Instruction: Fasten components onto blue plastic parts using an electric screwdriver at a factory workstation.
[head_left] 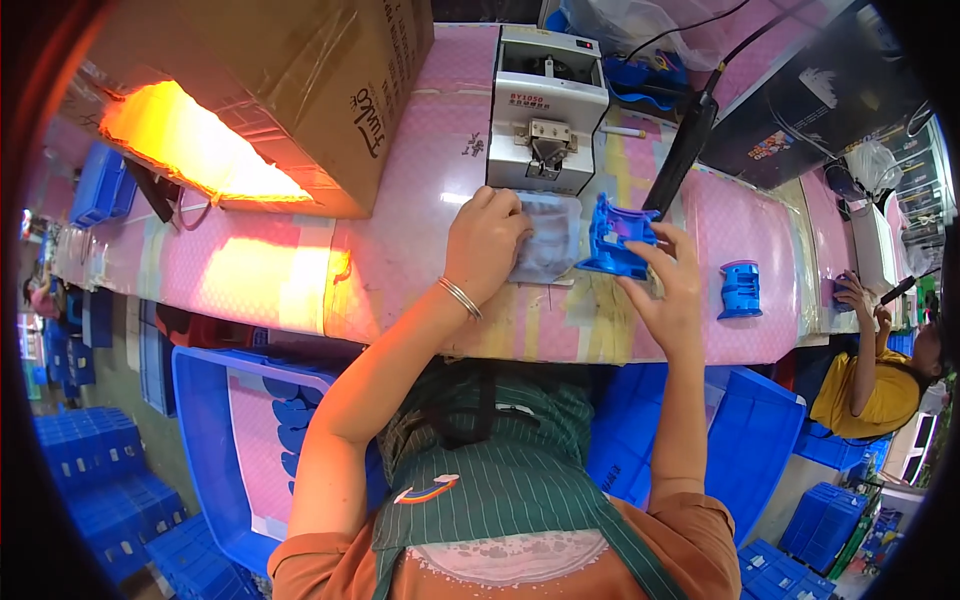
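My right hand point(668, 282) grips a blue molded plastic part point(618, 240) between thumb and fingers, tilted just over the bench. My left hand point(487, 238), a bracelet at its wrist, is closed at the left side of a shallow translucent plastic box point(550, 238). Its fingertips curl down and are partly hidden, so what they pinch cannot be made out. Behind the box stands a white and black screw feeder machine point(548, 110). A black electric screwdriver point(682, 155) on a cord slants down behind the blue part. Another blue plastic part point(740, 290) stands farther right.
A cardboard box point(290, 90) with a glowing orange opening takes up the back left. One blue crate point(190, 400) at the lower left holds blue pieces; another blue crate point(770, 420) sits at the lower right. Beyond, a person in yellow point(868, 390) works.
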